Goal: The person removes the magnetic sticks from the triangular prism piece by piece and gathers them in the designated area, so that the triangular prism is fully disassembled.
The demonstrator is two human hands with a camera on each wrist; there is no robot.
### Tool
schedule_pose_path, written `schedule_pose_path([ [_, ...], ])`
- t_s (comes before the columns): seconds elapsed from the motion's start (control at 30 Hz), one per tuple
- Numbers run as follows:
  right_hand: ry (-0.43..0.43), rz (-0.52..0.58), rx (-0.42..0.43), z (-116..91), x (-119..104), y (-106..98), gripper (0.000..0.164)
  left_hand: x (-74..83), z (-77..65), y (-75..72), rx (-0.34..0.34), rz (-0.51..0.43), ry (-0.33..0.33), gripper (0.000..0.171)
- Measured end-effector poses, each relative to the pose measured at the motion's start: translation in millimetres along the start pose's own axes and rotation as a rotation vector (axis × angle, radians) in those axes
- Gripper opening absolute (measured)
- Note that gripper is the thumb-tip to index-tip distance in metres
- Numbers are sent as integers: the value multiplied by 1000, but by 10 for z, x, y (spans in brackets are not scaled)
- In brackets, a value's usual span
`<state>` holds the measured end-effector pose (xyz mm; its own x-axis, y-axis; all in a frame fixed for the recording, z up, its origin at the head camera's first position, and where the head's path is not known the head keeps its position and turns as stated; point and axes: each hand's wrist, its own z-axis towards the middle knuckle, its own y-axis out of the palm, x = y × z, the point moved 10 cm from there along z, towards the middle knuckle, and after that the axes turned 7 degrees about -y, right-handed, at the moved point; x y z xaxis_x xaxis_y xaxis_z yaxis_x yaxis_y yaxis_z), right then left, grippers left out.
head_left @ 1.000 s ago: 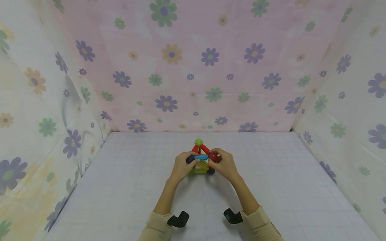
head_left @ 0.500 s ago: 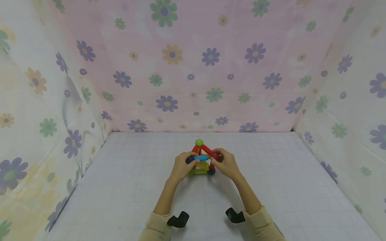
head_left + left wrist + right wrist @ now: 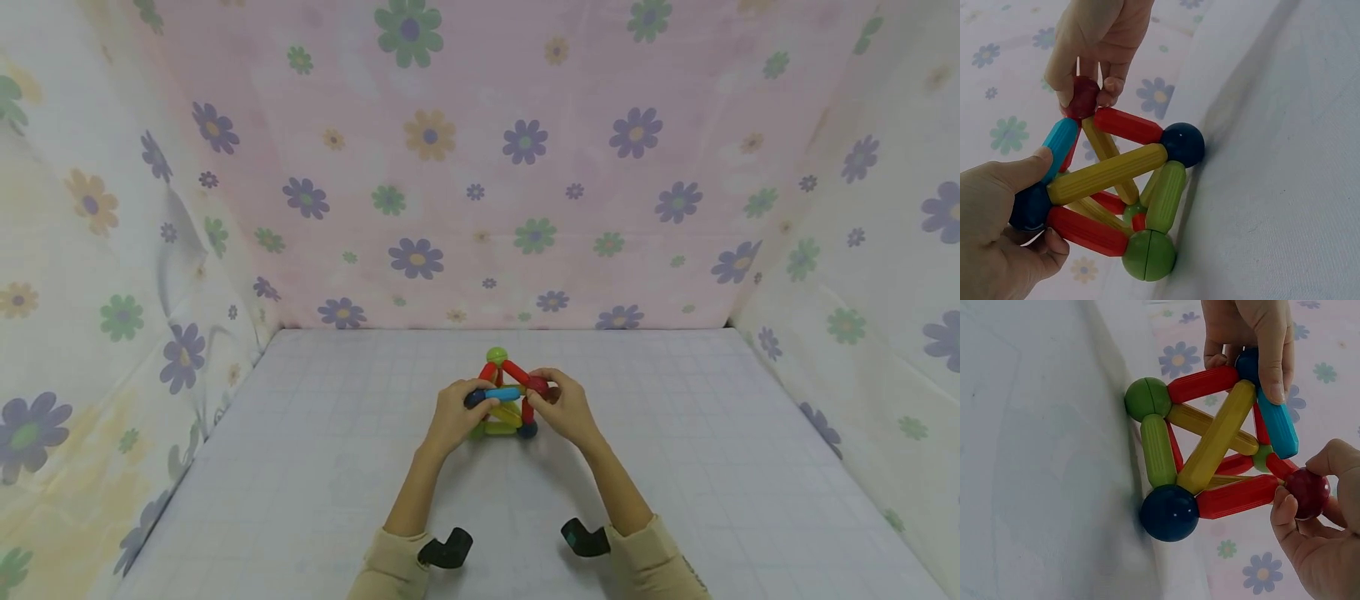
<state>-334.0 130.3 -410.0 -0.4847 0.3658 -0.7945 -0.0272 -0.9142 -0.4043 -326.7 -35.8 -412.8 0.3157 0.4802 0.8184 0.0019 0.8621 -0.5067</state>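
A magnetic stick-and-ball frame stands on the white table, built of red, yellow and green rods [image 3: 1157, 450] with balls at the corners. My left hand [image 3: 453, 415] grips its near-left dark blue ball [image 3: 1030, 207], the thumb lying against a light blue rod [image 3: 1279, 424]. That rod runs from the dark blue ball toward a dark red ball [image 3: 1307, 493], its free end a short gap away in the right wrist view. My right hand [image 3: 564, 408] pinches the dark red ball between thumb and fingers. A green ball [image 3: 497, 356] tops the frame, and another dark blue ball [image 3: 1169, 512] rests low at the right.
Flowered cloth walls [image 3: 480, 208] enclose the table [image 3: 300, 467] at the back and both sides. Black angled wrist mounts [image 3: 446, 548] stick inward from both beige sleeves [image 3: 652, 562], close over the tabletop.
My right hand has shifted slightly right with the dark red ball, widening the space between it and the light blue rod. My left hand keeps its hold almost unmoved.
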Motion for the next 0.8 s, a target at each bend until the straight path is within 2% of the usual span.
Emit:
schedule_pose_path([
  [0.07,-13,9,-4,2,-65,2,21,-1,-3,-2,2,-3,-4,18],
  [0.37,-15,-7,-29,-11,-36,38,23,-1,-9,3,-4,-2,-8,18],
  [0.63,-69,19,-71,-38,-439,7,24,-1,-6,11,-14,-3,-15,17],
  [0.8,-87,5,-82,-51,-493,3,26,-3,-3,5,-14,-7,-15,17],
])
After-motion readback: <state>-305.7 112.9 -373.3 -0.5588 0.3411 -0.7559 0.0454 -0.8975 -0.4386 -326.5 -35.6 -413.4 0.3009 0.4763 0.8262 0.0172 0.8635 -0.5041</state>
